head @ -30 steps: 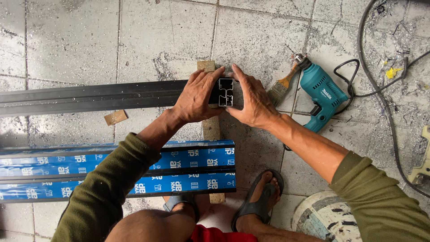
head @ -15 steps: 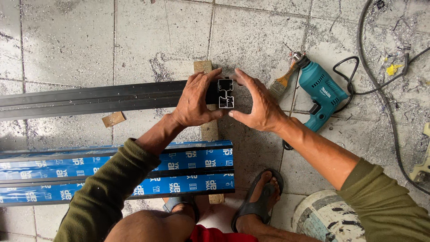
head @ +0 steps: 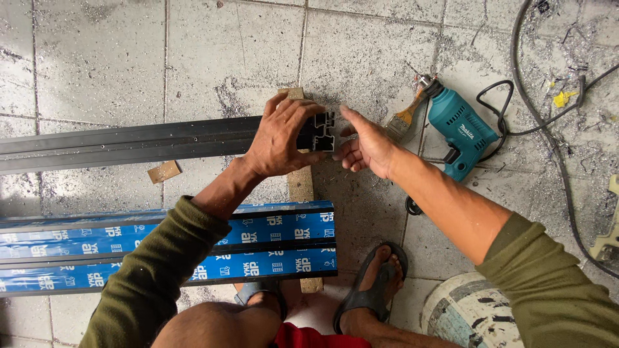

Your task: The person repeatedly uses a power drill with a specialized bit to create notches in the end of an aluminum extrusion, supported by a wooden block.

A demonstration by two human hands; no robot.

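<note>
A long dark aluminium profile (head: 129, 142) lies across the tiled floor, its cut end (head: 324, 131) resting on a wooden strip (head: 300, 183). My left hand (head: 280, 135) is clamped over the profile just behind that end. Beside the cut end is my right hand (head: 364, 145), fingers loosely apart and index finger pointing up next to the end face, holding nothing.
Blue-wrapped profiles (head: 277, 241) lie stacked in front of my knees. A teal electric drill (head: 461, 132) with a black cord (head: 516, 71) and a paintbrush (head: 406, 116) lie to the right. A small wood scrap (head: 163, 171) sits left. A paint-stained bucket (head: 471, 316) and my sandalled foot (head: 374, 287) are near.
My right hand has come off the profile's end and drawn slightly right, leaving the end face uncovered. My left hand still grips the profile.
</note>
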